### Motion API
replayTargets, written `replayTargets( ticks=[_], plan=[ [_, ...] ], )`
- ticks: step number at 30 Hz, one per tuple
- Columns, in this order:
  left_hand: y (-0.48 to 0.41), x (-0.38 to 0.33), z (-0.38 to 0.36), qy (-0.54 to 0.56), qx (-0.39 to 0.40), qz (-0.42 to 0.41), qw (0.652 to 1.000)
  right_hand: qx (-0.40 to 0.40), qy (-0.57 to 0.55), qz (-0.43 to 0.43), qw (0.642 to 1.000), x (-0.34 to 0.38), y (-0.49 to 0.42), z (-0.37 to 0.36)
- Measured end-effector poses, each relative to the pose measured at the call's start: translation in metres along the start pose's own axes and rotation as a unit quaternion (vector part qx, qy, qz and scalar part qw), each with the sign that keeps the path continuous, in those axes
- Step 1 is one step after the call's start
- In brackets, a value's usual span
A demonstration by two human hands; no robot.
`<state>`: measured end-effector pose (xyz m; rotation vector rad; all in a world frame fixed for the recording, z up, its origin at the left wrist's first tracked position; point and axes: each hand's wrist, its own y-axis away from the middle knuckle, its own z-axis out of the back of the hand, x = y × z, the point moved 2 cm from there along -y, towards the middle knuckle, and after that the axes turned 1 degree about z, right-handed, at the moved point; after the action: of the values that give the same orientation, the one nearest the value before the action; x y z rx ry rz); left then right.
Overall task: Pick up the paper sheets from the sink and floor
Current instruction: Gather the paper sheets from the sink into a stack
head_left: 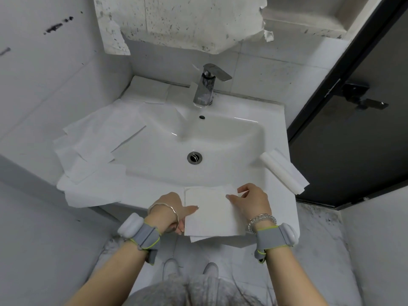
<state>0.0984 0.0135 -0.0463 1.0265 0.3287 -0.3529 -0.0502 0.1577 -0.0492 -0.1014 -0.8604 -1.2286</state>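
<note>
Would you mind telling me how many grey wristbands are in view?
2: left wristband at the left hand's wrist, right wristband at the right hand's wrist. None appears hidden.

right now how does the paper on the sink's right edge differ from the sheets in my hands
The right-edge paper is curled into a roll at one end; the held sheets lie flat in a stack. The right-edge paper lies untouched, overhanging the sink rim; the held sheets are pinched by the left hand and right hand at the front rim. Both are white paper.
</note>
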Motion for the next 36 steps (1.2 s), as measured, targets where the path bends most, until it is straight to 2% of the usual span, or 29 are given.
replayTargets(
  ticks=[4, 9, 14, 16, 20, 25, 29, 31, 36],
  plan=[
    [-0.005, 0.003, 0.010, 0.003, -0.012, 0.006, 1.000, -0.010, 0.007, 0.016, 1.000, 0.007, -0.003, 0.006],
    [-0.009, 0.019, 0.036, 0.077, -0.125, -0.016, 0.989, -0.022, -0.020, 0.070, 0.997, 0.030, -0.011, 0.005],
    [-0.006, 0.041, 0.054, 0.131, -0.220, -0.017, 0.966, 0.013, -0.033, 0.125, 0.992, 0.059, -0.012, -0.012],
    [-0.004, 0.049, 0.060, 0.185, -0.241, -0.010, 0.953, 0.027, -0.034, 0.138, 0.989, 0.067, -0.011, -0.019],
    [0.001, 0.063, 0.071, 0.350, -0.286, 0.013, 0.892, 0.048, -0.029, 0.159, 0.986, 0.082, -0.009, -0.031],
    [0.003, 0.082, 0.086, 0.542, -0.338, 0.056, 0.767, 0.065, -0.027, 0.182, 0.981, 0.095, -0.006, -0.042],
    [0.004, 0.101, 0.093, 0.649, -0.312, 0.129, 0.682, 0.073, -0.021, 0.199, 0.977, 0.101, -0.002, -0.049],
    [0.002, 0.106, 0.089, 0.680, -0.270, 0.153, 0.664, 0.075, -0.017, 0.203, 0.976, 0.102, -0.001, -0.051],
    [0.001, 0.106, 0.083, 0.719, -0.199, 0.156, 0.647, 0.078, -0.023, 0.206, 0.975, 0.107, 0.000, -0.055]
  ],
)
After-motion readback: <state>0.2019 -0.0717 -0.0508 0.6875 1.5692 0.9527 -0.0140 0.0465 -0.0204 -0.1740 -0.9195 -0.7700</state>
